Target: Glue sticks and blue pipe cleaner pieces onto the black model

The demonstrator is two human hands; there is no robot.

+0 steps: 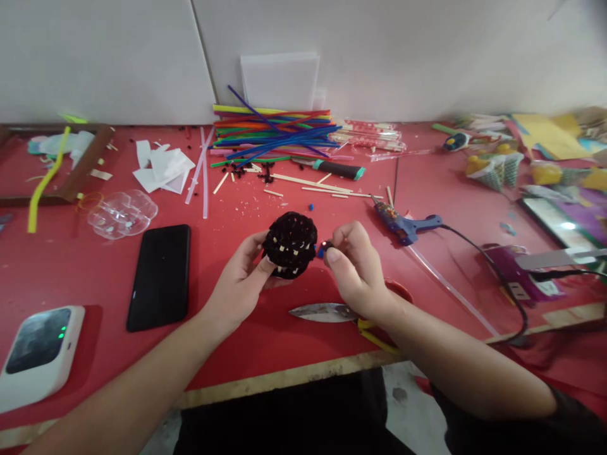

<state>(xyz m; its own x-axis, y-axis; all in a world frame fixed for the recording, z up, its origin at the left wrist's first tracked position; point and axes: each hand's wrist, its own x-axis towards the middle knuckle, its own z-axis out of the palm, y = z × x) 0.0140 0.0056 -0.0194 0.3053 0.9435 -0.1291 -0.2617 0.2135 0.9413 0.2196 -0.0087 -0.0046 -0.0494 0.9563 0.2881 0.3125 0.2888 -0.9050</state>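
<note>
My left hand (244, 278) is closed around a fuzzy black ball (290, 234) with pale stick ends showing on its surface. To the right of the ball, my right hand (355, 265) pinches a small dark piece (327, 245) between thumb and fingertips; it is too small to name. A bit of blue shows just beside that piece. Ball and piece are apart. Below my right hand lies a pair of scissors (322, 312), blades pointing left, its handles partly hidden by my wrist.
Colourful pipe cleaners (279, 136) are piled at the back, near a utility knife (339, 169) and wooden sticks (313, 183). A blue glue gun (405, 222) with a cord lies right. A black phone (160, 278) and a white device (42, 354) lie left, below a clear plastic tray (124, 213).
</note>
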